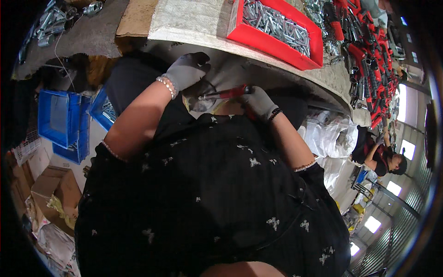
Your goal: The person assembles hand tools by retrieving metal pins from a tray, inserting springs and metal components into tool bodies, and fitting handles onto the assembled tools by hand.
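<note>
The head view is showing the grey-gloved right hand point(259, 102) closing around a red-handled metal tool point(224, 94). The grey-gloved left hand point(186, 70) is resting curled beside it, under the grey worktable point(194, 23); its grip I cannot tell.

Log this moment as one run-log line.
left hand: gloved, at bench edge | right hand: grips red-handled tool | red tray: metal parts | blue crates: floor left

Gloves: grey knit, on left hand point(187, 70) and right hand point(259, 102).
Tool: red-handled metal tool point(226, 93), centre frame.
Bin: red plastic tray point(270, 42), silver parts, top centre.
Crates: blue plastic crates point(62, 122), left.
Garment: black fabric point(207, 194), small white motifs.
</note>
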`<control>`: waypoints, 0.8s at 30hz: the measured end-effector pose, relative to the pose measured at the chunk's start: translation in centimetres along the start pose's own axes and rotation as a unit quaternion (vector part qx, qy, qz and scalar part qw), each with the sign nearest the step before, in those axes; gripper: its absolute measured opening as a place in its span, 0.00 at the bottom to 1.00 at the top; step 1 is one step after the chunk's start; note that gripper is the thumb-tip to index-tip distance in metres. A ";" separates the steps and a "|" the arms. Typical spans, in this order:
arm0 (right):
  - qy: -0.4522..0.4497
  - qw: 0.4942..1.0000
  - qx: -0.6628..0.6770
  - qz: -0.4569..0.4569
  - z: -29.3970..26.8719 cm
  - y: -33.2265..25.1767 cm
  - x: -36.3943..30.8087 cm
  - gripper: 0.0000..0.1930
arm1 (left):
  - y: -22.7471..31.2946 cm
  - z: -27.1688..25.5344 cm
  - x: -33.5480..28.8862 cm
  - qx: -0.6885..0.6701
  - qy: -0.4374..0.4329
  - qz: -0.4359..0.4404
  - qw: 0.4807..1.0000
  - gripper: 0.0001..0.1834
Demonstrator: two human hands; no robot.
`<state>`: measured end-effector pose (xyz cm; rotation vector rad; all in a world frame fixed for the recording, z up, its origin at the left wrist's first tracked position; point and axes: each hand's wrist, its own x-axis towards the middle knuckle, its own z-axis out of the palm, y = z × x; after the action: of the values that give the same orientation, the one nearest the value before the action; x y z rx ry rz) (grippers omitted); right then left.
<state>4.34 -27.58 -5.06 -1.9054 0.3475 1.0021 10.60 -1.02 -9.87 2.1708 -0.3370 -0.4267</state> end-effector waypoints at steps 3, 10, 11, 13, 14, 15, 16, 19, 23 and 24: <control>0.001 0.990 -0.082 -0.119 0.8 0.4 0.0 0.21 | 0.6 -0.2 -0.4 -0.014 -0.023 0.044 0.999 0.21; -0.126 0.818 -0.552 -0.106 6.6 -5.2 0.4 0.19 | 3.8 5.7 -3.2 0.263 -0.259 0.011 0.929 0.18; -0.163 0.766 -0.603 -0.151 7.0 -1.5 4.5 0.18 | 3.9 6.8 -2.4 0.265 -0.273 0.022 0.924 0.17; -0.133 0.759 -0.623 -0.131 5.6 -2.1 6.2 0.19 | 5.5 5.2 -1.0 0.298 -0.302 0.008 0.906 0.17; -0.080 0.810 -0.577 -0.064 6.0 -4.6 2.5 0.19 | 6.6 4.0 -1.6 0.316 -0.332 -0.020 0.889 0.17; -0.038 0.819 -0.567 -0.077 7.0 -4.4 1.1 0.18 | 6.5 3.8 -2.4 0.301 -0.337 0.050 0.891 0.16; 0.000 0.825 -0.558 -0.095 7.9 -4.5 0.3 0.17 | 5.6 4.0 -2.7 0.283 -0.342 0.113 0.889 0.16; -0.001 0.900 -0.432 -0.064 7.4 -4.3 0.7 0.20 | 7.3 4.2 -0.3 0.394 -0.435 0.078 0.806 0.17; -0.060 0.835 -0.529 -0.138 8.3 1.3 5.4 0.21 | 1.1 8.6 -1.5 0.303 -0.329 0.118 0.887 0.17; 0.205 0.937 -0.282 -0.002 11.3 8.7 10.6 0.17 | 0.2 10.3 -0.4 0.293 -0.288 0.122 0.903 0.16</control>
<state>0.15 -21.12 -21.15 -2.6479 0.3127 0.7366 5.94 -8.40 -15.41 2.4839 -1.1840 -0.9149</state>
